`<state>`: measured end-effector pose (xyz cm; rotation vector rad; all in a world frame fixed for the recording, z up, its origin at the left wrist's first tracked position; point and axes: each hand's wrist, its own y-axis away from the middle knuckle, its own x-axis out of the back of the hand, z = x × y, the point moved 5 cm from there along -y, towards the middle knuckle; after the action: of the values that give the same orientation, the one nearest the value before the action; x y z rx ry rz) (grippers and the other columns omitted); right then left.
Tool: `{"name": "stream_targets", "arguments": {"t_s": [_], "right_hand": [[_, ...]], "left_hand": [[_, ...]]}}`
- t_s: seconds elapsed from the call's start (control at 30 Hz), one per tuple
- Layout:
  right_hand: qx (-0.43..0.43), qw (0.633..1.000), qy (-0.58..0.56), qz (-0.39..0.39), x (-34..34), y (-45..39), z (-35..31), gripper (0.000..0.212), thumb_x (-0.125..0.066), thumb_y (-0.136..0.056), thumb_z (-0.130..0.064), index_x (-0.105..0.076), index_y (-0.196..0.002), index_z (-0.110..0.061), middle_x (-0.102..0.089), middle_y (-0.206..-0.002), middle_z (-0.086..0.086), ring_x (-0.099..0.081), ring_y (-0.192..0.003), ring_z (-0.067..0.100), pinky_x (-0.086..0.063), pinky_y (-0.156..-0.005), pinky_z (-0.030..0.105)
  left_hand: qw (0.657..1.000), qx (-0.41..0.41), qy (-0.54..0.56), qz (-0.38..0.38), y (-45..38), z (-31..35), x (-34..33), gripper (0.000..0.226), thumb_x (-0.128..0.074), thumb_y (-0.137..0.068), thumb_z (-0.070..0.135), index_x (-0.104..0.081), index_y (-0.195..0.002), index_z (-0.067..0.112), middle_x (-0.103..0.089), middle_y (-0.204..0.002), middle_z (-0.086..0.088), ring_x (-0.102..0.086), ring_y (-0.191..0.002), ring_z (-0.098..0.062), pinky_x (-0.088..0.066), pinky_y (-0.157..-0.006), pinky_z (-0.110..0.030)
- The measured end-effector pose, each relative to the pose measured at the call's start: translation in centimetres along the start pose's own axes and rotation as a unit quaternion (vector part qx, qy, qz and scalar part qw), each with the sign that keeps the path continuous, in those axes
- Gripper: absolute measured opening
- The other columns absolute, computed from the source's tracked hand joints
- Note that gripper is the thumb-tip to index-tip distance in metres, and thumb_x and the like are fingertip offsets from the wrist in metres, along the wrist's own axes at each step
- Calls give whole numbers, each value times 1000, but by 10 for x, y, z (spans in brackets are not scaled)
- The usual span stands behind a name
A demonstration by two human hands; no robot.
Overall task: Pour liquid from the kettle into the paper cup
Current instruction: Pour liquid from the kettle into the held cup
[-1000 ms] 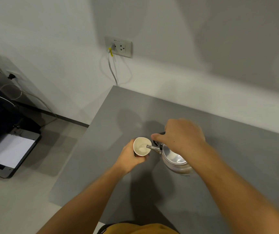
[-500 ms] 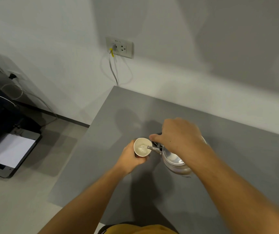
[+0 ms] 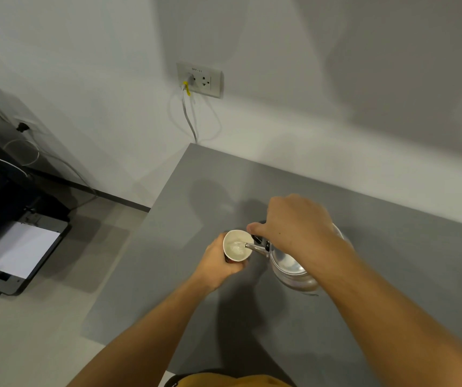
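— Head view first: what is the biggest thing under the hands?
— A grey surface [image 3: 391, 247] against a white wall, filling the space beneath and beyond both hands.
— And on the wall?
— A socket plate [image 3: 200, 79] well beyond the fingers, with a white cable [image 3: 189, 118] hanging from it down behind the surface's far corner.
— Off to the side?
— A dark printer [image 3: 14, 247] with white paper in its tray, far out past the left hand, lower than the surface.
— Now the kettle.
— The metal kettle [image 3: 291, 268] is tipped toward the left hand. The right hand [image 3: 296, 222] is closed over its top from above, thumb stretched toward the spout; the handle itself is hidden under the palm.
— The cup?
— The paper cup [image 3: 236, 245] sits upright inside the left hand [image 3: 218, 263], whose fingers wrap round its wall. The spout tip lies over the cup's rim, and pale liquid shows inside.
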<state>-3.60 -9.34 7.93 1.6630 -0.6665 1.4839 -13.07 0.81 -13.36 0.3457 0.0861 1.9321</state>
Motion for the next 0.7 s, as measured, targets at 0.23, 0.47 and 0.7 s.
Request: {"name": "stream_targets", "arguments": {"t_s": [0.23,0.47,0.7], "right_hand": [[-2,1000,-1,-3,1,-3,-3,47,-66,-82,-54,-47,-55,-20,-50,-58,-1,-43,-50,14,-25,-44,26],[-4,1000,-1,-12,2,-5,-4,45,-66,-81,-52,-47,-55,-20,-50,-59,-1,-43,-50,14,-26,-45,26],[3,1000,6,-5,3,-4,-8,43,-66,-81,-49,-48,-55,-20,-50,-58,-1,-43,-49,14,-24,-44,26]], "left_hand": [[1000,-3,-6,0,2,4,1,60,-88,-66,27,-57,-106,59,-72,-111,16,-68,-104,-4,-51,-81,-17],[1000,-5,-3,4,0,2,1,60,-88,-68,21,-58,-110,50,-72,-112,12,-68,-104,-4,-51,-84,-20],[1000,-8,-8,2,0,2,1,61,-88,-68,22,-57,-112,49,-72,-113,13,-68,-105,-4,-51,-84,-15]]}}
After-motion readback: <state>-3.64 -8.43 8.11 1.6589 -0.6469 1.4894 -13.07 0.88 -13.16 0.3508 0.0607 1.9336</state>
